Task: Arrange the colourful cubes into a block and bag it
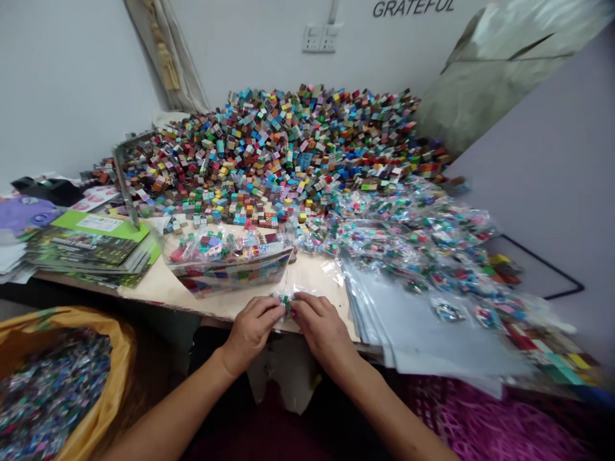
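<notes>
Between my two hands, at the table's front edge, is a small clear plastic packet [285,301] with green and red bits in it. My left hand [254,330] pinches its left side, and my right hand [323,323] grips the right side with fingers curled. The packet's exact contents are too small to tell. Just beyond my left hand stands a larger clear bag [233,272], filled with colourful blocks and small packets at its top.
A big heap of small coloured cubes [288,153] covers the back. Clear packets [408,224] pile up at right, beside flat plastic bags [413,326]. Green booklets [96,240] are stacked at left. A yellow-lined container [125,358] full of packets stands lower left, a pink basket [490,422] lower right.
</notes>
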`<state>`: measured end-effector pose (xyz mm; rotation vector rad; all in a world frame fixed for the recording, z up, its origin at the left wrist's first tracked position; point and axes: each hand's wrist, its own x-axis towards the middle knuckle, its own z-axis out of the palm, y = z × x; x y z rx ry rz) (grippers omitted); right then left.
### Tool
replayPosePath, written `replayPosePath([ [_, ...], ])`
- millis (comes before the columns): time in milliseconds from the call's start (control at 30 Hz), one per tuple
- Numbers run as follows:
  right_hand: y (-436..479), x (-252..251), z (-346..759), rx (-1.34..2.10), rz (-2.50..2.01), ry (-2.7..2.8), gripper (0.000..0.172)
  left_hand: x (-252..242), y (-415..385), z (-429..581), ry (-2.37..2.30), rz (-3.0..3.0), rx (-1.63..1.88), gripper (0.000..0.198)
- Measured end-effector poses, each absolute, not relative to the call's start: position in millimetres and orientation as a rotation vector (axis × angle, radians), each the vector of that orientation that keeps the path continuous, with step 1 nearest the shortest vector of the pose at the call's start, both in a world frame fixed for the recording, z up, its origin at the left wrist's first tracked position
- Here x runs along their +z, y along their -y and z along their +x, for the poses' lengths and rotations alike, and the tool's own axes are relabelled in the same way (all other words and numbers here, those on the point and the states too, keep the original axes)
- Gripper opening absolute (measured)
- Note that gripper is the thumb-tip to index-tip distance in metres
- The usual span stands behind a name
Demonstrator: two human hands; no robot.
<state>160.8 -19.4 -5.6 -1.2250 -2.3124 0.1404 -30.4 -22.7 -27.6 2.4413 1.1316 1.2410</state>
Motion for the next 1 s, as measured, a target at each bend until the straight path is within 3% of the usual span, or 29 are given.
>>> replayPosePath([
  [167,22.3,-11.4,159.4,0.033,-1.200,2.306,0.026,-26.9,21.6,-32.3,-1.098,2.419,1.230,0.026],
  [400,25.2,-14.9,155.9,-0.219,-1.169,2.517,0.048,-17.6,18.0,-33.1,-1.198,2.290,1.156,0.016],
  [733,6.9,-5.1,140.9,-0.320,-1.176,2.694,0.036,-20.0,24.0,-41.8,-1.317,2.193,1.107,0.020],
  [1000,12.0,-14.6,137.6,-0.346,-1.185,2.576,0.034,-35.5,35.3,-42.1,-1.294,2.364,1.295,0.023],
])
